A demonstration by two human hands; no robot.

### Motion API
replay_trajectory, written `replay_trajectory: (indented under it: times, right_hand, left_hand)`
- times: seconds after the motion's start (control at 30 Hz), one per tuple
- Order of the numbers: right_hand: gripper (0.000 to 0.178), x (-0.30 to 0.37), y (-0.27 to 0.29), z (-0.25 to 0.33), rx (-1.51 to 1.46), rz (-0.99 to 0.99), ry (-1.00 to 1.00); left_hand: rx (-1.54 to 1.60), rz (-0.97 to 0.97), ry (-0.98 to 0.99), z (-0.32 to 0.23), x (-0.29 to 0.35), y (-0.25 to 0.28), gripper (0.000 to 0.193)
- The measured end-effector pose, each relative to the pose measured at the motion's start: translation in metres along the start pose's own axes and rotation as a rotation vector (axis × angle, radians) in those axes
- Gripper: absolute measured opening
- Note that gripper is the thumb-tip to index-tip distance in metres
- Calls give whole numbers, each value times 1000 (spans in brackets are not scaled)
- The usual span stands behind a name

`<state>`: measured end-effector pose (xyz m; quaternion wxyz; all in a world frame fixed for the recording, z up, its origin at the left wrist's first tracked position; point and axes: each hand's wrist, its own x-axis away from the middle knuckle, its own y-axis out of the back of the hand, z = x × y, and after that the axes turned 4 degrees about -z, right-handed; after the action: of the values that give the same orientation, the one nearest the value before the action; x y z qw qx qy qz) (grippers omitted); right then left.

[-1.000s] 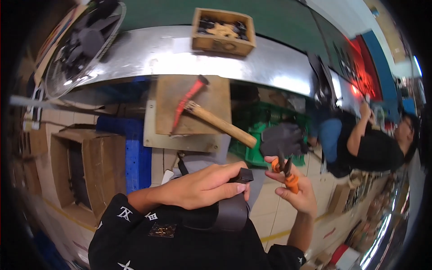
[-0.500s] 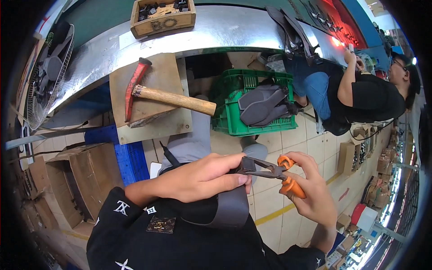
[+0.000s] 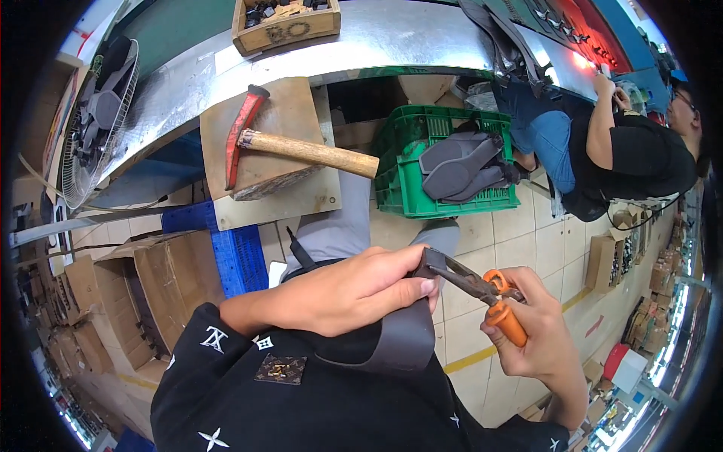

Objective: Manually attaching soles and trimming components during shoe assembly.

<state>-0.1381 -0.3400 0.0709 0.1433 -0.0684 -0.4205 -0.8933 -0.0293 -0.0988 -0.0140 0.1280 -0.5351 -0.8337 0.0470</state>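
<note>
Near centre, the left hand (image 3: 354, 294) pinches a black block (image 3: 433, 262), dark strap (image 3: 407, 340) just nearer; the right hand (image 3: 538, 328) wraps round orange-handled pliers (image 3: 506, 325). Block appears light, stiff: best held by its sides.

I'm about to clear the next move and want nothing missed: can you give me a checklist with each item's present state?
1. Left hand holding the black piece: ok.
2. Right hand around the orange handles of the pliers: ok.
3. Tips of the pliers at the black piece: ok.
4. Firmness of their bite: cannot tell.
5. Hammer apart from both hands: ok, lying on the block.
</note>
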Motion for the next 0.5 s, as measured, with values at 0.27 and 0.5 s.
replay_trajectory:
  times: [0.27,0.5]
  right_hand:
    - [15,-3,-4,12,79,-5,-14]
    - [26,-72,24,-48,-124,-66,312]
  left_hand:
    - [-88,-50,58,-8,10,4,27]
    - [390,-11,-7,-6,31,12,24]
